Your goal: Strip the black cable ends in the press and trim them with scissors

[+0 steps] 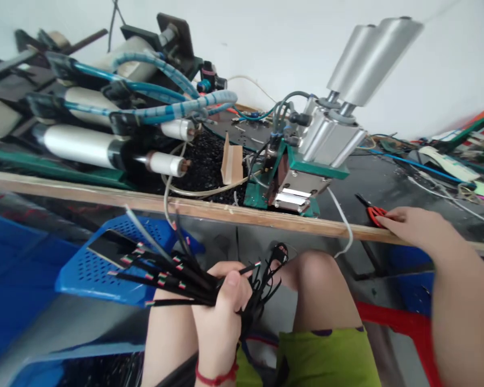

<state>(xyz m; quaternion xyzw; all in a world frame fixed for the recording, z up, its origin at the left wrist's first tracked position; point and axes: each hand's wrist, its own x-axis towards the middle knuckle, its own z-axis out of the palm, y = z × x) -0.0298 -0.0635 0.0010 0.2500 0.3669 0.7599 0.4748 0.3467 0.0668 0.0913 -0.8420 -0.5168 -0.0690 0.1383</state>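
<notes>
My left hand (228, 298) is closed around a bundle of black cables (201, 287) above my lap. Their ends fan out to the left, with short red, green and white wire tips showing. One cable end pokes out to the right between thumb and fingers, and the loose lengths hang below the fist. At the bench's front edge, my right hand (417, 228) has its fingers on the red handles of a pair of scissors (374, 214). The dark blades point away to the left; part of the handles is hidden by the fingers.
A machine with two silver cylinders (375, 64) stands at the bench edge (210, 213). Further left are white cylinders (78, 145) with blue hoses (177, 105). Below, a blue plastic stool (92, 269) stands left and a red stool (403, 322) right. A white cable (342, 220) hangs over the edge.
</notes>
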